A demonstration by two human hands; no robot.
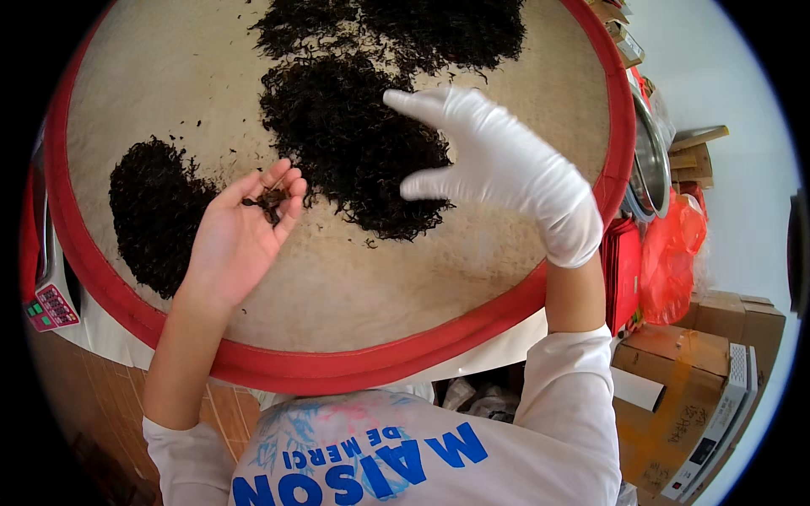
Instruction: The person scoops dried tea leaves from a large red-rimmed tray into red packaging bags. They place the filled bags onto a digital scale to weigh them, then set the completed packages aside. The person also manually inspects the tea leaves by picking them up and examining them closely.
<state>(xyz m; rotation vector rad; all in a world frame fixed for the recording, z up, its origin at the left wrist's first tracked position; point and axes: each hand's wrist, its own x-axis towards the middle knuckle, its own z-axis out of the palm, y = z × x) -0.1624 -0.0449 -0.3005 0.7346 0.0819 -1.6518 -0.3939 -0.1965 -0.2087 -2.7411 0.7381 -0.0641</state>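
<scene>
A wide round tray with a red cloth rim (295, 368) bears heaps of dark, twisted dried tea leaves. My bare left hand (236, 232) is palm up between the left heap (152, 215) and the middle heap (337, 143). Its curled fingers hold a small pinch of brownish tea leaves (271, 202). Over the right side of the middle heap is my right hand (510, 164), in a white glove. Thumb and fingers there are spread wide apart, with nothing between them. More leaves form a far heap (447, 34) at the top.
A digital scale (52, 305) with a pink panel stands beyond the tray's left edge. Along the right are a metal basin (651, 160), a red plastic bag (673, 253) and cardboard boxes (675, 350). Scattered leaf bits lie between the heaps.
</scene>
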